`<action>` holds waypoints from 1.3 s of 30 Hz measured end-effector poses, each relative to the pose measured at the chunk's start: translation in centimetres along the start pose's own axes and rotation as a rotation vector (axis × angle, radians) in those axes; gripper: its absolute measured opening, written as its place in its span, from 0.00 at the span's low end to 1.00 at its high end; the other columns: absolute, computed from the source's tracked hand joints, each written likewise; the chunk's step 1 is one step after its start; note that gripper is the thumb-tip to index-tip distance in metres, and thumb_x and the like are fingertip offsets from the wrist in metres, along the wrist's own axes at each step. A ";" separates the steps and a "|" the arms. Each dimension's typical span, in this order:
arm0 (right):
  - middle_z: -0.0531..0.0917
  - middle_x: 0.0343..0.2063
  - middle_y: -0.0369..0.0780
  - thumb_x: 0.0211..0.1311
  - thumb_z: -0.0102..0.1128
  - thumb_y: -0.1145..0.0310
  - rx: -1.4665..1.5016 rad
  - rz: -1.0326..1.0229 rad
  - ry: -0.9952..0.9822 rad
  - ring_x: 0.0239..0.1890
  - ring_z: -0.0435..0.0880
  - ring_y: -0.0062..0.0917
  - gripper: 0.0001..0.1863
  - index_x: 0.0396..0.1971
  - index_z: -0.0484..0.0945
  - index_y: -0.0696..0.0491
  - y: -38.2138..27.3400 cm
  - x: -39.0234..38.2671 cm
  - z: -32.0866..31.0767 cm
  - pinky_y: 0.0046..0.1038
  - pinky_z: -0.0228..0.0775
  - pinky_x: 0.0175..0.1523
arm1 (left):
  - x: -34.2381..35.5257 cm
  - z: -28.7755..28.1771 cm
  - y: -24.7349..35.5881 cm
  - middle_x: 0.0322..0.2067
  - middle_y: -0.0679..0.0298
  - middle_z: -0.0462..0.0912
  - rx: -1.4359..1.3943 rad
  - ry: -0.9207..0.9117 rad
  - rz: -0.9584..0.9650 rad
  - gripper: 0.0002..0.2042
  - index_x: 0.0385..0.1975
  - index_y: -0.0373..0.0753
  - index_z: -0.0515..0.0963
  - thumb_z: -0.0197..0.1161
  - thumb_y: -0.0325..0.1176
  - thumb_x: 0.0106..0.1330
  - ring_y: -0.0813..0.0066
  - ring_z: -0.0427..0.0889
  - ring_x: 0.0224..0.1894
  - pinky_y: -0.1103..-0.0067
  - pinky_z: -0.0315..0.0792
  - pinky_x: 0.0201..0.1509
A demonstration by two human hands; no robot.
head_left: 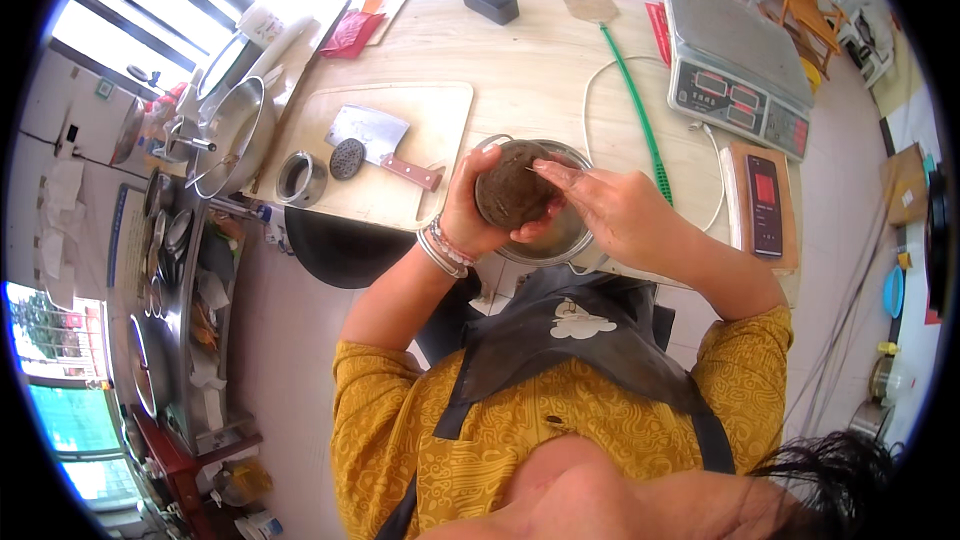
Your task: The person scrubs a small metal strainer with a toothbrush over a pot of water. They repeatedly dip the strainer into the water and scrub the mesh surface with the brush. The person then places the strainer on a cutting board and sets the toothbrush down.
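My left hand [465,202] is cupped around a rounded dark brown lump [514,186] with a rough, moist-looking surface, of a kind I cannot name. Its fingers wrap the left side and underside, and bracelets circle the wrist. From the right, my right hand [603,202] lays its outstretched fingers on the lump's upper right side. Both hands are over a round metal pot [572,242] with a loop handle at its near rim. The hands and the lump hide most of the pot's inside.
Left on the wooden table [490,65], a cutting board [440,105] bears a cleaver [372,136] and a dark oval disc [347,159]; a metal cup [301,179] stands beside it. Rightward are a green-handled scraper [637,105], a digital scale [738,60] and a phone [765,205].
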State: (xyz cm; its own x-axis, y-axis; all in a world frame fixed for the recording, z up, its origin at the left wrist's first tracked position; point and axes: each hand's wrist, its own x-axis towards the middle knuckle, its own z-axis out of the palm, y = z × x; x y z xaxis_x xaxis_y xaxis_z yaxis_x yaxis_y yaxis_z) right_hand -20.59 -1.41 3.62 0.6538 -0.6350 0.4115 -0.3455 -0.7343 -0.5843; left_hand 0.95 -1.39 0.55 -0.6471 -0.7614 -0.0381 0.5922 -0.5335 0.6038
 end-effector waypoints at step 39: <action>0.76 0.24 0.38 0.70 0.50 0.75 0.267 0.288 -0.112 0.24 0.73 0.17 0.14 0.52 0.76 0.63 0.6 -1.2 -0.8 0.21 0.67 0.30 | 1.7 0.2 -1.1 0.21 0.59 0.75 0.996 0.173 0.194 0.19 0.35 0.30 0.71 0.56 0.45 0.65 0.79 0.73 0.18 0.77 0.67 0.20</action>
State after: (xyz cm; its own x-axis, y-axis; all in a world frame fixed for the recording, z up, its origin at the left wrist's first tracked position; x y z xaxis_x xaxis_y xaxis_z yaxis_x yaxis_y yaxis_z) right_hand -22.07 -1.28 3.35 0.6303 -0.7647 0.1341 -0.3483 -0.4328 -0.8315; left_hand -0.90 -2.00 0.01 -0.4582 -0.8866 0.0638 -0.0384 0.0915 0.9951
